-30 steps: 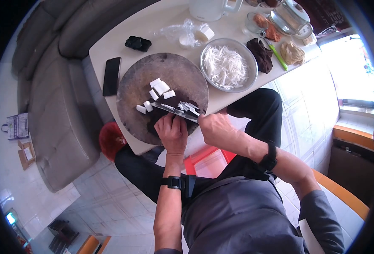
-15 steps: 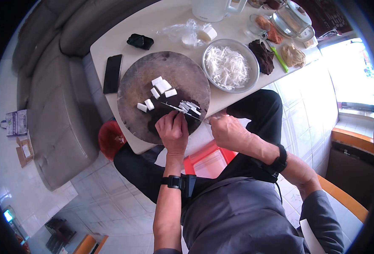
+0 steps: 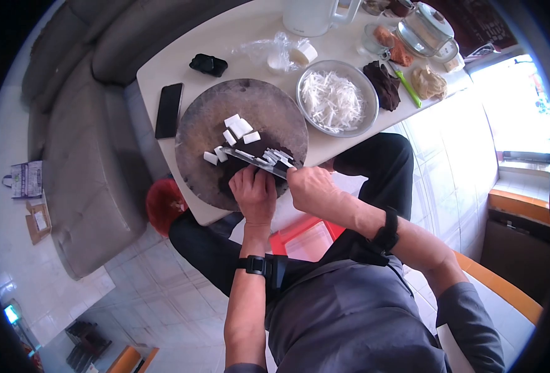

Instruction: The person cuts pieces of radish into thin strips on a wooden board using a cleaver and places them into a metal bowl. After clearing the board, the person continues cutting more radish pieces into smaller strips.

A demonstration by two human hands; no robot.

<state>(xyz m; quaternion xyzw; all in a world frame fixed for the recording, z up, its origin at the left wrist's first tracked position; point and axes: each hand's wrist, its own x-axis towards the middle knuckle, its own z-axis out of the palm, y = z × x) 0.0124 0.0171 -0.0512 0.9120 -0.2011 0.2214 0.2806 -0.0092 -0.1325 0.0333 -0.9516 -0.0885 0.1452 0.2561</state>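
My right hand is wrapped round the handle of a kitchen knife, its blade pointing left across the round wooden chopping board. Just below the blade, my left hand rests on the board with fingers curled and fingertips against the blade; whatever lies under them is hidden. Thin cut sticks of a white vegetable, like radish, lie beyond the blade near my right hand. Several thicker white chunks sit around the board's middle and left.
A metal bowl of white shreds stands right of the board. Behind are a plastic bag, a white jug and a glass pot. A phone lies left; a green-handled tool lies right. Below is a red stool.
My right hand has moved left and slightly up, carrying the knife; the blade now reaches further across the board, its flat side more visible. My left hand stays nearly in place.
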